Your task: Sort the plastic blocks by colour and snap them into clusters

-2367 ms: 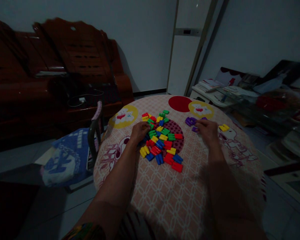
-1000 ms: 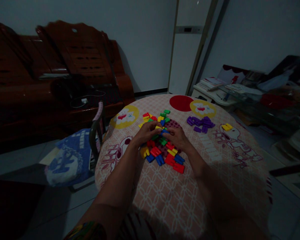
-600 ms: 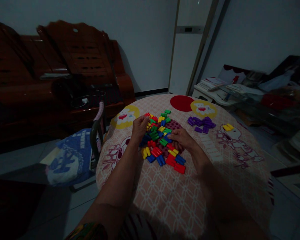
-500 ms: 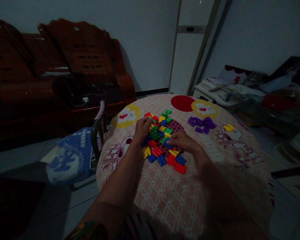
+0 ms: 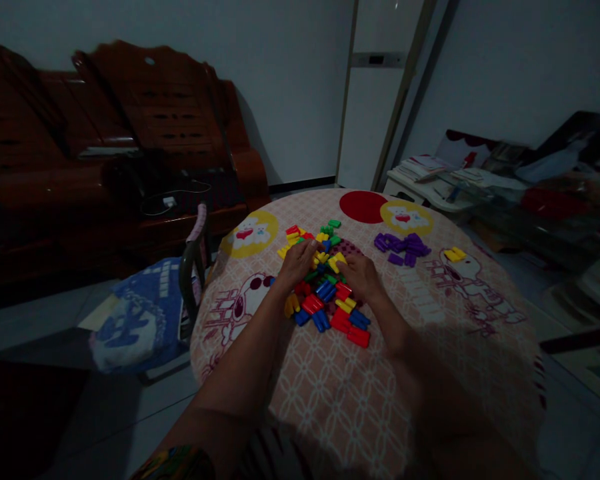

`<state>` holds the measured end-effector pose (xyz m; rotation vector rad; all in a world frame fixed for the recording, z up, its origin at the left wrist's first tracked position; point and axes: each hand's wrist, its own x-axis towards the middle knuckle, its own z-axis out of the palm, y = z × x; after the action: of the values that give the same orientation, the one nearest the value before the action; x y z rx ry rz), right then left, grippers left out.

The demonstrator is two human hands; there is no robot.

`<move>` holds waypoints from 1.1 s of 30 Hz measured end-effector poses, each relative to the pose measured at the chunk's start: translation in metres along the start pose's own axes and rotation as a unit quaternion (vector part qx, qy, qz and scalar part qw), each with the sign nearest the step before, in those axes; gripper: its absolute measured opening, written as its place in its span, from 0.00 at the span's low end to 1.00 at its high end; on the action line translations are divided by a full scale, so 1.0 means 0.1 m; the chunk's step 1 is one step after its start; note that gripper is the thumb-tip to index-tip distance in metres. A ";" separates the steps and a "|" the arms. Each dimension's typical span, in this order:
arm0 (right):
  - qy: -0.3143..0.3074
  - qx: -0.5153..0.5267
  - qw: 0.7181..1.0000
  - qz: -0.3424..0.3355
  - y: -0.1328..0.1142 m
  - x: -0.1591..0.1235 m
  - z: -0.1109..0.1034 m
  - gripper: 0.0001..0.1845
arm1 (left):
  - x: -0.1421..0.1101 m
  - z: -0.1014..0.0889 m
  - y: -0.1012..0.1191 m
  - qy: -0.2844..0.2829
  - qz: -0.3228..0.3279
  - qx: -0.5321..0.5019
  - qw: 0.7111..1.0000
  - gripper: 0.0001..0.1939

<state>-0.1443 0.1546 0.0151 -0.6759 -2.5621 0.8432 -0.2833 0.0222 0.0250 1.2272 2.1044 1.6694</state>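
Observation:
A mixed pile of red, blue, green and yellow plastic toy blocks (image 5: 312, 305) lies on the round table. My left hand (image 5: 298, 263) rests over the pile's left part, fingers stretched to the right across the blocks; its fingertips are partly hidden among them. At the pile's right side, my right hand (image 5: 361, 275) pinches a yellow block (image 5: 337, 261) between thumb and fingers. Further right sits a separate group of purple blocks (image 5: 404, 247). A pair of yellow blocks (image 5: 455, 254) lies apart near the right edge.
A patterned cloth (image 5: 340, 393) covers the round table. On the left stands a chair with a blue and white cloth (image 5: 140, 320). Behind it is a wooden sofa (image 5: 175, 113). A cluttered side table (image 5: 437, 190) stands at the right.
My left hand has shifted slightly right and flattened over the pile. My right hand has moved up from a blue block and now holds a yellow one. Blocks beneath have shifted.

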 end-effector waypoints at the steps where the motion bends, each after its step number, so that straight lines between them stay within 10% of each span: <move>1: 0.003 0.074 0.997 0.012 0.01 0.02 0.00 0.17 | -0.01 0.01 0.00 -0.005 -0.005 -0.011 1.000 0.29; 6: -0.054 0.369 0.926 0.055 -0.09 0.03 0.05 0.16 | -0.01 0.10 -0.03 -0.034 -0.013 -0.045 0.998 0.31; 12: -0.064 0.433 0.894 0.096 -0.19 0.01 0.05 0.14 | 0.00 0.12 -0.01 -0.048 -0.006 -0.029 0.998 0.27; 20: 0.155 0.151 0.958 0.186 0.42 0.15 -0.57 0.15 | 0.02 0.06 -0.10 -0.080 0.015 -0.003 0.997 0.19; 25: 0.295 -0.121 0.906 0.279 1.11 -0.05 -1.09 0.17 | 0.02 0.11 -0.13 -0.098 -0.001 -0.012 0.995 0.20; 31: 0.333 -0.117 0.876 0.328 1.49 -0.24 -1.31 0.23 | -0.02 0.14 0.01 -0.103 0.024 -0.015 0.994 0.19; 33: 0.303 -0.095 0.912 0.259 1.44 -0.19 -1.30 0.23 | -0.03 0.15 0.04 -0.104 0.026 -0.023 0.994 0.19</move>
<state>-0.0209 0.3055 0.0194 -1.4605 -1.9238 0.4176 -0.2708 0.0311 0.0224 1.3862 1.9179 1.5259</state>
